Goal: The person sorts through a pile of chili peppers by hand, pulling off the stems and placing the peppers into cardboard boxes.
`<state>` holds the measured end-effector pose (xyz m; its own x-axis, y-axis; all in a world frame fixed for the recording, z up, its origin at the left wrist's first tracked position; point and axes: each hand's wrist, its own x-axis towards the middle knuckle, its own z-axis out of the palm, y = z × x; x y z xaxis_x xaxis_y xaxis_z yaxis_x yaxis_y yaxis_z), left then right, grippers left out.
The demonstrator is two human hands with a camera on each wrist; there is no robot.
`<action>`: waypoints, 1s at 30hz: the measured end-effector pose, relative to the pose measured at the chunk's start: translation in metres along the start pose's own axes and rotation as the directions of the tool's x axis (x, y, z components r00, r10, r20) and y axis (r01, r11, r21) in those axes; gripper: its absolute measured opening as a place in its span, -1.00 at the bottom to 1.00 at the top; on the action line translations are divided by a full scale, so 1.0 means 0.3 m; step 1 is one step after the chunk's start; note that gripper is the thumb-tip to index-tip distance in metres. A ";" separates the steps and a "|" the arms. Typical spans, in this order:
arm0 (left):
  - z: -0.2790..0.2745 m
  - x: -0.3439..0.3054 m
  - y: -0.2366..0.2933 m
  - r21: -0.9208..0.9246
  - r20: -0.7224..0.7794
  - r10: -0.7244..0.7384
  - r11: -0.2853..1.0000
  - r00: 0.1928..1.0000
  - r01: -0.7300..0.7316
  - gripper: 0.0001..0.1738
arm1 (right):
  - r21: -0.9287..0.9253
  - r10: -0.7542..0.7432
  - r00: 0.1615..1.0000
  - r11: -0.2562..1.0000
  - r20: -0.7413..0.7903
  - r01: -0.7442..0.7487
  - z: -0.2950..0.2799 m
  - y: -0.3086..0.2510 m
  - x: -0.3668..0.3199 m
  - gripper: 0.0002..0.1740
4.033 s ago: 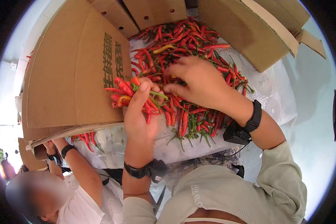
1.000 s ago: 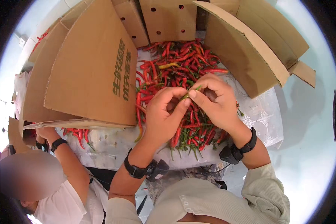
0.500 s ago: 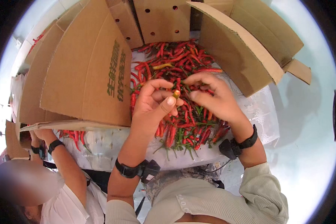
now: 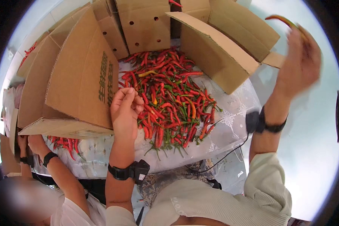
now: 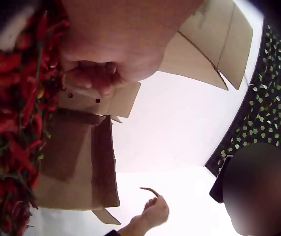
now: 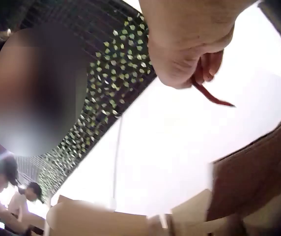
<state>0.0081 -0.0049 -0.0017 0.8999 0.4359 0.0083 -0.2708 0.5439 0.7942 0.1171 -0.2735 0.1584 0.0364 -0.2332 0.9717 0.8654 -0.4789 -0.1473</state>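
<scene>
Raised at the far right in the head view, my right hand point(image 4: 301, 62) grips a curved chili pepper point(image 4: 282, 19) that is red toward its tip and greenish by the fingers. The right wrist view shows the pepper's thin red tip point(image 6: 214, 100) sticking out from the curled fingers. My left hand point(image 4: 126, 107) hovers beside the left edge of the chili pile point(image 4: 169, 105), fingers loosely curled and thumb near the index finger, with no pepper visible in it. The pile spreads over a white patterned cloth point(image 4: 228, 118), mostly red with green stems and one yellow chili point(image 4: 147, 73).
Open cardboard boxes stand around the pile: a printed one point(image 4: 79, 75) on the left, one with holes point(image 4: 143, 26) behind, another point(image 4: 218, 56) on the right. A red chili point(image 4: 175, 3) shows at the top edge. Another person's arms point(image 4: 58, 162) work at lower left.
A pepper was in my left fingers half a second ago; now one is in my right hand, which has swung up and right. My left hand has moved left, and the head view has shifted.
</scene>
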 end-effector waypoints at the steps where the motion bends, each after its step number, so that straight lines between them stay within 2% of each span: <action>1: -0.001 0.002 -0.001 -0.003 0.014 -0.005 1.000 1.000 0.005 -0.91 | -0.272 -0.044 0.986 0.958 0.163 0.088 0.008 0.060 0.039 -0.80; 3: -0.014 -0.002 -0.008 -0.003 0.032 -0.021 1.000 0.999 0.021 -0.93 | -0.358 0.026 0.914 0.924 0.404 0.133 0.024 0.152 0.056 -0.73; 6: -0.008 -0.006 0.003 0.067 -0.069 0.005 0.998 0.998 0.000 -0.93 | -0.344 0.202 0.761 0.938 0.616 0.029 0.019 0.082 0.002 -0.71; 7: -0.009 -0.004 0.001 0.074 -0.051 0.023 0.997 0.998 -0.019 -0.93 | -0.288 0.108 0.833 0.955 0.543 0.064 0.009 0.021 -0.024 -0.76; 9: -0.023 0.000 0.003 0.107 -0.017 0.046 0.993 0.999 -0.044 -0.90 | -0.284 0.288 0.715 0.950 0.637 -0.130 -0.069 -0.139 -0.105 -0.75; 11: -0.020 -0.003 0.004 0.140 -0.025 0.051 0.989 0.998 -0.047 -0.90 | -0.354 0.363 0.349 0.931 0.864 -0.094 -0.140 -0.222 -0.192 -0.66; 14: -0.020 -0.004 0.000 0.103 -0.012 0.018 0.995 1.000 -0.016 -0.90 | -0.470 0.465 -0.107 0.882 0.879 -0.035 -0.192 -0.152 -0.312 -0.52; 15: -0.019 -0.007 0.001 0.087 -0.005 -0.005 0.996 1.000 0.006 -0.90 | -0.505 0.495 -0.139 0.862 0.858 -0.043 -0.208 -0.114 -0.353 -0.49; 17: -0.016 -0.012 0.001 0.103 0.006 -0.042 0.994 0.999 0.041 -0.91 | -0.570 0.552 -0.190 0.820 0.812 -0.052 -0.215 -0.032 -0.428 -0.43; 20: -0.008 -0.007 -0.005 0.185 0.011 -0.079 0.980 0.997 0.076 -0.92 | -0.338 0.353 -0.005 0.893 0.936 -0.296 -0.167 -0.017 -0.496 -0.41; 23: -0.018 0.003 -0.012 0.249 0.022 -0.103 0.964 0.994 0.095 -0.93 | -0.124 0.172 0.079 0.899 0.982 -0.421 -0.070 0.006 -0.565 -0.38; 26: -0.016 0.002 -0.007 0.256 0.014 -0.120 0.960 0.993 0.113 -0.92 | -0.240 0.238 -0.106 0.654 0.965 -0.718 0.066 -0.018 -0.519 -0.36; 29: -0.018 0.003 -0.009 0.248 0.002 -0.100 0.964 0.995 0.096 -0.92 | -0.092 0.251 0.025 0.442 0.968 -0.892 0.159 -0.042 -0.492 -0.43; 30: -0.018 0.005 -0.009 0.247 -0.005 -0.091 0.965 0.996 0.089 -0.93 | -0.051 0.262 0.155 0.639 0.953 -0.768 0.167 -0.027 -0.498 -0.45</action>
<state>0.0082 -0.0017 -0.0071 0.9192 0.3881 -0.0666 -0.0969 0.3868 0.9170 0.1297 -0.1924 0.0236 0.7083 0.6445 0.2878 0.4997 -0.1700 -0.8493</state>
